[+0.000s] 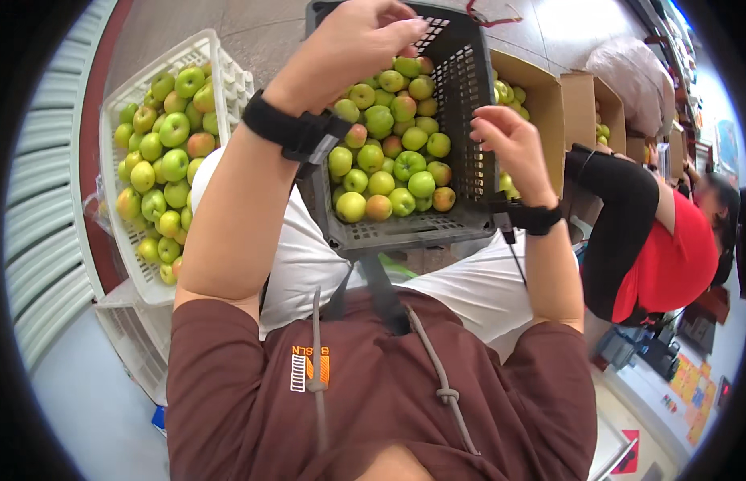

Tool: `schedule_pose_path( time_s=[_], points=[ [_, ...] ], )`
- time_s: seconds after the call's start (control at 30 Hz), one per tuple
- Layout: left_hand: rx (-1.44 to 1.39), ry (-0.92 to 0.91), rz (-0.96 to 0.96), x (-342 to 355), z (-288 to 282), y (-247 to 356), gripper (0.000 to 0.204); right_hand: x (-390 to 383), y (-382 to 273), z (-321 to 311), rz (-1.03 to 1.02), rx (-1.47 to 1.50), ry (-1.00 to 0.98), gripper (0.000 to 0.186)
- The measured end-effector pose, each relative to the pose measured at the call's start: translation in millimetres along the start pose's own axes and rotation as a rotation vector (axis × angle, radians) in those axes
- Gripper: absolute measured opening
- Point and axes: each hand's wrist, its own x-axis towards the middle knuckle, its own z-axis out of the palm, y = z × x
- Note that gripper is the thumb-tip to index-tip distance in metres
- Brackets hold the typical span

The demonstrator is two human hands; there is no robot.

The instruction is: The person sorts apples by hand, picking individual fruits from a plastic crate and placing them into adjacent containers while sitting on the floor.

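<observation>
A dark grey plastic crate point(405, 232) full of small green and yellow apples point(389, 152) sits in front of my knees. My left hand point(349, 44) is raised over the crate's far left part. Its back faces me and its fingers are bunched downward, so I cannot see whether anything is in it. My right hand point(509, 144) hovers by the crate's right wall, just above the rim. Its fingers are loosely curled and apart, with nothing in them. Both wrists carry black bands.
A white plastic crate point(220, 68) heaped with green apples stands on the left. Open cardboard boxes point(541, 96) with more apples stand to the right of the grey crate. A person in red with black sleeves point(661, 256) crouches at the right. A white sack point(629, 72) lies behind the boxes.
</observation>
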Motion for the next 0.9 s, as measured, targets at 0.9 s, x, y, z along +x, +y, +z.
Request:
schedule_pose_path(
  time_s=[0.9],
  points=[
    [1.080,-0.616,-0.055,-34,231,-278,0.051,-70,89,-59,-0.309,-0.959,-0.277,0.013]
  ],
)
